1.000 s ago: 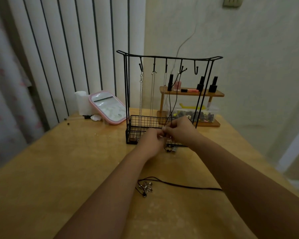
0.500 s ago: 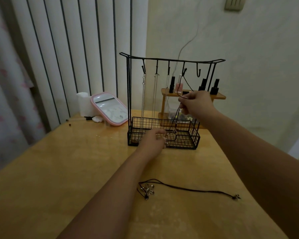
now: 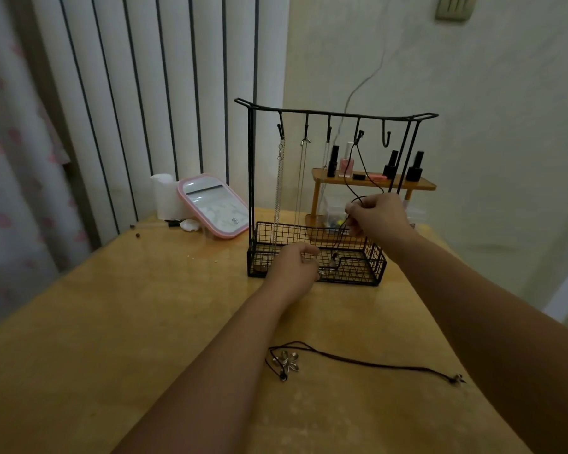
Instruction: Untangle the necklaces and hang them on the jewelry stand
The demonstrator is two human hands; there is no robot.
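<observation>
A black wire jewelry stand (image 3: pixel 336 113) with hooks and a basket base stands on the wooden table (image 3: pixel 112 322). A silver chain (image 3: pixel 279 191) and a thin chain (image 3: pixel 299 185) hang from its left hooks. A black cord necklace (image 3: pixel 354 165) hangs from the fourth hook. My right hand (image 3: pixel 376 217) pinches that cord above the basket. My left hand (image 3: pixel 294 265) rests at the basket's front, fingers curled near the cord's pendant; whether it grips the pendant is hidden. Another black cord necklace with a silver flower pendant (image 3: pixel 287 362) lies on the table near me.
A pink-framed mirror (image 3: pixel 214 204) and a white cup (image 3: pixel 163 194) stand at the back left. Behind the stand, a small wooden shelf (image 3: pixel 420 183) carries nail polish bottles. Vertical blinds and a wall close off the back.
My right hand rose from the basket front with the black cord, which now hangs from the fourth hook. The left hand stayed low at the basket.
</observation>
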